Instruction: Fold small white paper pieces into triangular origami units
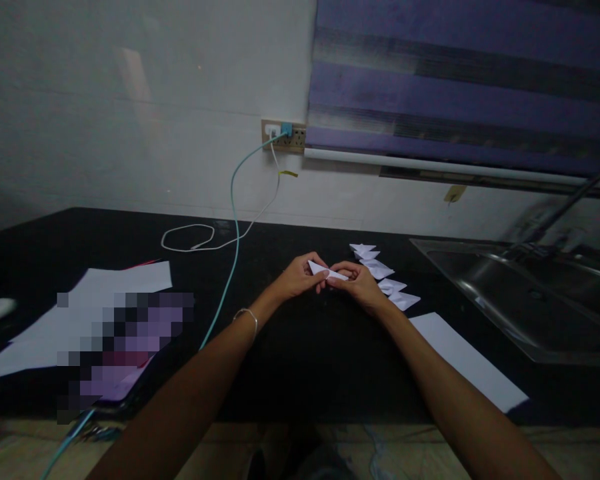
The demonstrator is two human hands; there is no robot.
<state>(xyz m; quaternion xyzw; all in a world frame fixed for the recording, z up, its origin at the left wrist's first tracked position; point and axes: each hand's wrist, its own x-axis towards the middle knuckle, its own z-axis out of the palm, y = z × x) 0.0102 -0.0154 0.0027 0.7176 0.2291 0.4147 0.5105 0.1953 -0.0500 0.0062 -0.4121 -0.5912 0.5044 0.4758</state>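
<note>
Both hands meet above the middle of a black countertop (300, 360). My left hand (296, 278) and my right hand (361, 283) pinch the two ends of a small folded white paper piece (326, 271), held just above the counter. A thin bracelet circles my left wrist. Just right of my right hand lies a row of several similar folded paper pieces (386, 277), running from far to near.
A white sheet (467, 360) lies at the right near the counter's front edge. A steel sink (535, 293) with a tap is at far right. Loose white papers (105, 293) and a blurred item lie left. Teal and white cables (235, 233) run from a wall socket (284, 135).
</note>
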